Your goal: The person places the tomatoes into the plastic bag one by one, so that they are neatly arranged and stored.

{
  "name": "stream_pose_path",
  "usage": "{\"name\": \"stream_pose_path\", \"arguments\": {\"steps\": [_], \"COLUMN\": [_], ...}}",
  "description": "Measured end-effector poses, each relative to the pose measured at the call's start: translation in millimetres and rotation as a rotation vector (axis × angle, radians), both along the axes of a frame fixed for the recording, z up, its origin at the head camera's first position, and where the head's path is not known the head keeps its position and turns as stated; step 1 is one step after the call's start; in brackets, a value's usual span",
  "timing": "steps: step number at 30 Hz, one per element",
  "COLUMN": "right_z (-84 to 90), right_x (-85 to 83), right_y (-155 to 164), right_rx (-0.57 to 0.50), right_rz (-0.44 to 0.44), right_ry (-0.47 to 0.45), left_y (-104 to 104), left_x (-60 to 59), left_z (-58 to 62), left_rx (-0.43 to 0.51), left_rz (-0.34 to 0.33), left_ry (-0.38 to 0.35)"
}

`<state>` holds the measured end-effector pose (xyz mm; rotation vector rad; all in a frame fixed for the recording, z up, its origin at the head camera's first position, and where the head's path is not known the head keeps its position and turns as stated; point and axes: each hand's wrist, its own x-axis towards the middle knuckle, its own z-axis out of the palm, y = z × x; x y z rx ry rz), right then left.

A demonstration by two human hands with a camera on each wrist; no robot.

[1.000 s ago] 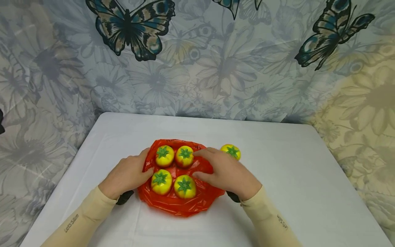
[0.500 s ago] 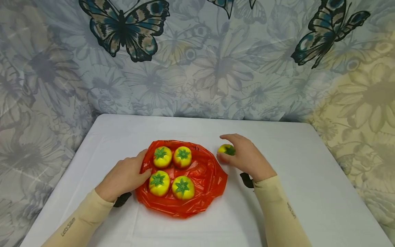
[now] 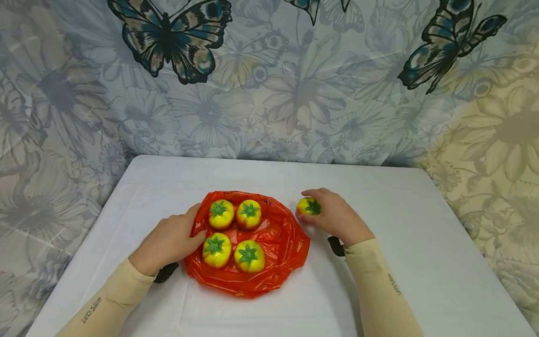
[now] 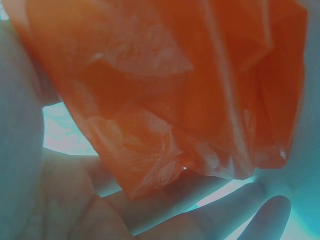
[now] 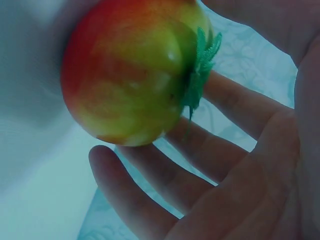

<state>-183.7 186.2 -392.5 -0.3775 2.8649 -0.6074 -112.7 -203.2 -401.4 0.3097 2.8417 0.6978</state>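
Note:
A red plastic bag (image 3: 278,248) lies spread on the white table, its rim rolled and crumpled. Several yellow-green tomatoes (image 3: 249,256) with green star-shaped leaf tops sit within it. My left hand (image 3: 172,238) holds the bag's left edge, thumb inside the rim; up close in the left wrist view, the thin red plastic (image 4: 165,90) hangs between thumb and fingers. Just right of the bag, my right hand (image 3: 334,215) grips another tomato (image 3: 306,206) between thumb and fingers. The right wrist view shows that tomato (image 5: 135,75) as red and yellow, its leaf top turned toward the palm.
The white table (image 3: 421,262) stretches well out to both sides, its back edge against a floral cloth backdrop (image 3: 303,93) with large butterflies. Black wrist cameras (image 3: 336,245) sit below the cream sleeves (image 3: 381,285).
My right hand has left the bag's right side, moved right, and come round the lone tomato, which now leans with its top toward the hand. The left hand stays at the bag.

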Motion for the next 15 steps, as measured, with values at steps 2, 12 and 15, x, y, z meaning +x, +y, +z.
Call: {"name": "stream_pose_path", "arguments": {"steps": [2,12,15], "right_z": [-1.2,-8.5,-9.7], "right_x": [-0.1,-1.7,-1.8], "right_y": [-0.6,-3.5,-4.1], "right_rx": [0.0,0.009,0.012], "right_rz": [-0.002,-0.005,-0.01], "right_ry": [-0.006,-0.021,-0.025], "left_y": [0.3,0.4,0.2], "left_x": [0.1,-1.2,-0.7], "left_z": [0.2,0.7,0.2], "left_rx": [0.002,-0.008,-0.009], "left_rz": [0.002,0.009,0.005], "left_ry": [-0.003,-0.019,-0.015]}}
